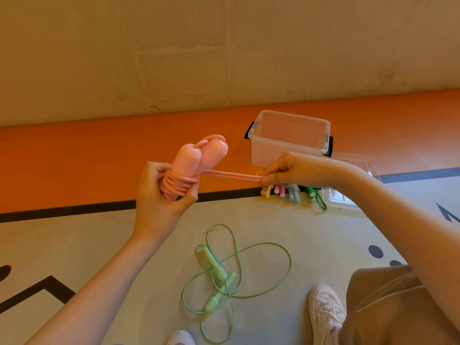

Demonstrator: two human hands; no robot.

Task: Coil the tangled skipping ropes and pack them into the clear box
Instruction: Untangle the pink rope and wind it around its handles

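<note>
Your left hand (pixel 161 195), raised with fingers curled, grips the pink rope (pixel 189 165) by its upright handles and coils, while your right hand (pixel 286 171) pinches its doubled tail taut to the right, the clear box (pixel 288 138) just beyond it.

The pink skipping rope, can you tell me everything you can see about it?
The pink skipping rope has two smooth, rounded handles that look like plastic, held side by side and pointing up. Its cord is already wound several times around the lower part of the handles. The left hand grips that wound bundle, with the thumb pressing on the coils. A doubled stretch of cord runs out tight to the right hand, which pinches its end. The whole rope is up in the air, above the floor.
</note>
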